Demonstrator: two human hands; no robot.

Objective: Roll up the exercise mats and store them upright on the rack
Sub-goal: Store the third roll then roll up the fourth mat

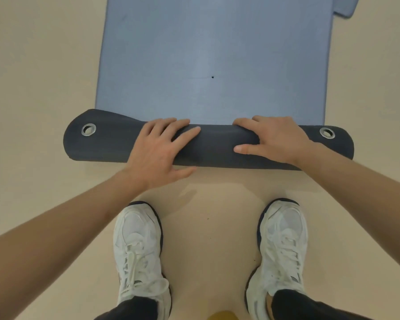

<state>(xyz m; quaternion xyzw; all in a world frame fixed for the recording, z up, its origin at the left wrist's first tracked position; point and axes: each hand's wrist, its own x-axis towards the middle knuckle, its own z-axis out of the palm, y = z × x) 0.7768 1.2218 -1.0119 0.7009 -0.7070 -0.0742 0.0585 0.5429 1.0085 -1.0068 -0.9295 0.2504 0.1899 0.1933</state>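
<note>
A blue exercise mat [213, 56] lies flat on the beige floor and stretches away from me. Its near end is folded over into a first roll [217, 148] that shows the dark grey underside, with a metal eyelet [88, 129] at the left and another eyelet [327, 133] at the right. My left hand [158, 153] presses flat on the roll left of centre, fingers spread. My right hand [275, 139] presses on it right of centre, fingers over the far edge and thumb on the near side. No rack is in view.
My two white trainers [139, 255] [282, 250] stand on the floor just behind the roll. A corner of a second blue mat [346, 8] shows at the top right. Bare beige floor [32, 88] lies on both sides.
</note>
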